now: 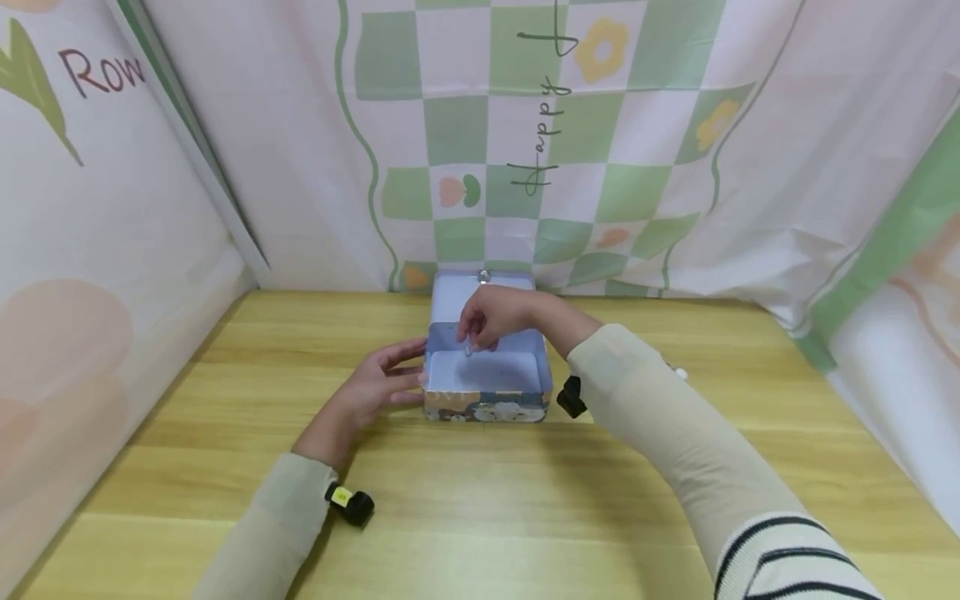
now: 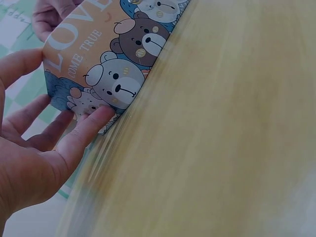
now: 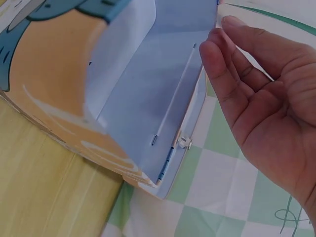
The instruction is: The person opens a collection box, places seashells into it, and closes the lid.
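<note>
A box (image 1: 487, 406) with printed bears stands with its lid (image 1: 450, 296) folded back and its pale blue inside showing. My left hand (image 1: 378, 383) touches the box's left side with spread, fairly straight fingers; in the left wrist view, one fingertip lies at the front lower corner. Above the box's inside hangs my right hand (image 1: 491, 318), thumb and fingers brought together and pointing down. They pinch a small pale, clear-looking thing (image 1: 468, 349), whose kind I cannot tell. In the right wrist view the curled fingers of that hand hide it.
A shiny clasp (image 1: 484, 274) sits at the lid's far edge. Behind the box hangs a curtain (image 1: 457, 133) with green checks. The wooden table (image 1: 465, 508) extends in front and to both sides. A small white thing (image 1: 680, 372) shows beyond the right sleeve.
</note>
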`<state>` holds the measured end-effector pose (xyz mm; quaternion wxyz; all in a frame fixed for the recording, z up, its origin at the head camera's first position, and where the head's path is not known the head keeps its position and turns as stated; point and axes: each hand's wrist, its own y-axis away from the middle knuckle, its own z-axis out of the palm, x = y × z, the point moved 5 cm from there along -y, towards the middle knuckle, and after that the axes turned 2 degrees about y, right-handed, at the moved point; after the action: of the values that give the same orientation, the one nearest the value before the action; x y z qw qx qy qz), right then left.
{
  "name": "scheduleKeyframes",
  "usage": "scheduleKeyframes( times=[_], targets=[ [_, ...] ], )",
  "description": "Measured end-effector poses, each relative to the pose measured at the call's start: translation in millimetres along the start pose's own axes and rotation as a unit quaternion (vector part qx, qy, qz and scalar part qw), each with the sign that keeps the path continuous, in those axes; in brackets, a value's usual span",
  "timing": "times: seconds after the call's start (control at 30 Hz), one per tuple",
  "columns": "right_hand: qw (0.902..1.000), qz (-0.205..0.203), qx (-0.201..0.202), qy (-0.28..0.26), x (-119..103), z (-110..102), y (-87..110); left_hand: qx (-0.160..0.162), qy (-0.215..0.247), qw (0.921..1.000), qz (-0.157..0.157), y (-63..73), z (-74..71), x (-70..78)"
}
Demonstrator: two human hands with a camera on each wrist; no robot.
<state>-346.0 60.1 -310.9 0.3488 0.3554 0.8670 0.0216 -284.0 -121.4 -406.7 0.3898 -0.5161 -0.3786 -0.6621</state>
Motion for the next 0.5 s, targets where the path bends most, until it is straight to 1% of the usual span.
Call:
scheduleKeyframes(
  times=[0.13,0.27,0.5],
  targets=[
    [0.9999,-0.009,0.007,-0.004,1.8,-0.9,-0.1,-0.005,0.003,1.0000,0.003,1.0,-0.2,1.4],
    [0.9995,-0.022,0.022,-0.002,2.0,-2.0,4.4,-0.005,0.004,1.0000,0.002,1.0,0.2,1.7],
    [0.9950,-0.058,0.073,0.035,-0.1,-4.4,22.8,0.001,0.003,1.0000,-0.001,1.2,0.8,1.0]
  ],
)
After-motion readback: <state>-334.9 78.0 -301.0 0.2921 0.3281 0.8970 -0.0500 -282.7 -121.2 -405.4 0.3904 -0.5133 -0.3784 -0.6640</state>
